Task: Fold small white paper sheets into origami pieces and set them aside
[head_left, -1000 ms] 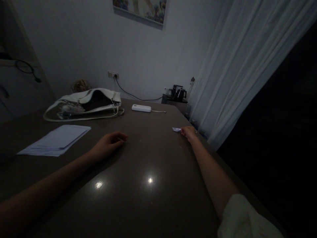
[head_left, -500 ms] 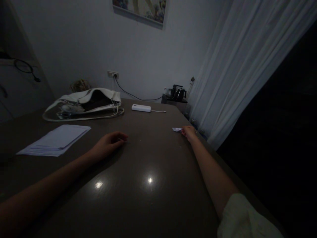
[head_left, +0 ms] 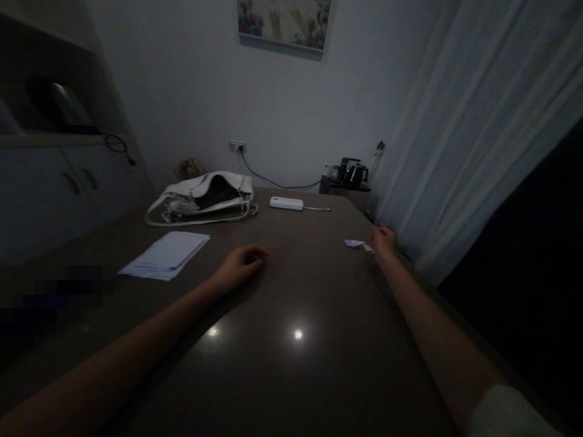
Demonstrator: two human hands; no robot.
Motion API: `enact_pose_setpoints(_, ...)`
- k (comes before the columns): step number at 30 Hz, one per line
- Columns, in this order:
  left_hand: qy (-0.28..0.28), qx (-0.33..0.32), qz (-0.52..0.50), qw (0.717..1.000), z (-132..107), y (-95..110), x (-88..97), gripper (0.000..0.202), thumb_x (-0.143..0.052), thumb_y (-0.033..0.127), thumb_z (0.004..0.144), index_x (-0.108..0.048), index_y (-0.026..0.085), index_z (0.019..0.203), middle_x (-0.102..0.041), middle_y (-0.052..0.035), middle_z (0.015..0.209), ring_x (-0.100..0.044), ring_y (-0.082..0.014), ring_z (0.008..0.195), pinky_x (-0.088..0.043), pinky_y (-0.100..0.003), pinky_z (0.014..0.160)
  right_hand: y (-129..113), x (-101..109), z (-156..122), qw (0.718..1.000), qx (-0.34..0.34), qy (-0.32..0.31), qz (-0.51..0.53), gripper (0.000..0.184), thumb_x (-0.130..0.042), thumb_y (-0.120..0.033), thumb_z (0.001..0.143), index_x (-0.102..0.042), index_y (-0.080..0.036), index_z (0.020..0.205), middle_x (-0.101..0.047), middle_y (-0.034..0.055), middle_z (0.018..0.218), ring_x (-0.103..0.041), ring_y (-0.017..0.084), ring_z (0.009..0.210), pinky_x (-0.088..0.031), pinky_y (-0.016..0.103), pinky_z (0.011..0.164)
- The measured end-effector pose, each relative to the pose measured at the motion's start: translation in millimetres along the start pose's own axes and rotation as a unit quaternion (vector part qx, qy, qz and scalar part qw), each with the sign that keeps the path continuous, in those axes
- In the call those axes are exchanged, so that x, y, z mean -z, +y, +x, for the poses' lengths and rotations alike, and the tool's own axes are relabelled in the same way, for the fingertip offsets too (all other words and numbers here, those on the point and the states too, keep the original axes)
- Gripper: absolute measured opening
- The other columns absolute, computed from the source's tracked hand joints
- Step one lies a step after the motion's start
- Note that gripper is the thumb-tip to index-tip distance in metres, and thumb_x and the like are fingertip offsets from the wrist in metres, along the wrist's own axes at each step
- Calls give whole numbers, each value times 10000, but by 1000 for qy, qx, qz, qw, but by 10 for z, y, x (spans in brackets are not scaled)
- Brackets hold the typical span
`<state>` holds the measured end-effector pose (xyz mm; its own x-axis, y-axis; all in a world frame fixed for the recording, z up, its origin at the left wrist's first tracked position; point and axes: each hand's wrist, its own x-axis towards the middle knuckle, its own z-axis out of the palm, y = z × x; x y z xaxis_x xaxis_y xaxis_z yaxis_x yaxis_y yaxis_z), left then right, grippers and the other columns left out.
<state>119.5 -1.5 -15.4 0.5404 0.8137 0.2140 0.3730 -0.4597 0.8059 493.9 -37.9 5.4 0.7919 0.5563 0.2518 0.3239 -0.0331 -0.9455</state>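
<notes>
My left hand [head_left: 243,265] rests on the brown table [head_left: 291,376], its thumb and forefinger drawn together in a pinch. Anything between them is too small and dim to make out. Over by the right edge, my right hand [head_left: 385,239] has its fingers curled, and what they may hold is hidden. Just left of those fingers lie a small folded piece of white paper [head_left: 354,243] and a pale scrap [head_left: 368,247]. To the left of my left hand is a loose stack of white paper sheets [head_left: 168,252].
A white handbag [head_left: 204,200] lies at the back left. Beside it is a white power bank [head_left: 286,203] with a short cable. A black kettle set [head_left: 350,172] stands beyond the far corner. Along the right side hangs a white curtain [head_left: 450,139].
The view has swung left, bringing in more of the cabinets. My right hand has moved off the folded paper, a little to the right. That paper now lies apart from the fingers.
</notes>
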Motion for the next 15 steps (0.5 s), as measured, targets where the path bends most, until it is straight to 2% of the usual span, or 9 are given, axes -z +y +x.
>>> enact_pose_setpoints(2,17,-12,10,1000,-20,20,-7,268,-522,239,720,-618,156,956,-665,-52,902,-615,-195,821,-483,-308,763,-166,-100,-96,1000,4,17,26,76,-498,-202,755,-538,-156,710,-392,-81,429,-343,72,347,-266,177,352)
enact_pose_setpoints(4,30,-38,22,999,-43,35,-14,247,-507,190,739,-622,149,954,-668,-56,894,-614,-177,807,-480,-278,740,-307,-265,-263,999,19,-7,50,72,-563,-214,719,-542,-162,673,-428,-71,461,-367,68,375,-283,177,380)
enact_pose_setpoints(5,37,-52,27,998,-56,41,-20,237,-497,176,752,-624,145,950,-669,-58,882,-614,-169,795,-478,-262,718,-362,-365,-380,997,49,-38,56,77,-584,-213,705,-548,-162,660,-446,-63,470,-382,70,386,-292,180,394)
enact_pose_setpoints(7,54,-82,45,994,-89,56,-36,220,-478,163,779,-626,141,940,-664,-62,871,-612,-153,774,-470,-235,678,-439,-575,-673,983,108,-144,40,88,-588,-205,707,-553,-159,641,-478,-47,491,-417,74,415,-316,184,428)
enact_pose_setpoints(10,74,-110,113,985,-140,93,-43,198,-475,168,799,-631,156,921,-658,-53,827,-593,-141,709,-456,-234,657,-484,-855,-1176,943,169,-285,-10,72,-592,-188,704,-567,-154,645,-531,-24,523,-476,93,461,-341,192,460)
enact_pose_setpoints(13,97,-98,214,967,-173,149,73,185,-483,182,808,-629,173,921,-655,-67,890,-595,-167,792,-451,-256,702,-485,-1019,-1610,912,209,-350,-54,65,-582,-193,720,-579,-157,666,-569,-8,552,-524,112,515,-367,200,498)
enact_pose_setpoints(15,110,-63,303,944,-190,181,271,192,-488,195,812,-626,183,945,-639,-85,990,-580,-202,918,-444,-281,760,-484,-1057,-1828,898,224,-370,-83,61,-581,-192,725,-583,-160,673,-577,-7,553,-531,115,521,-369,202,507)
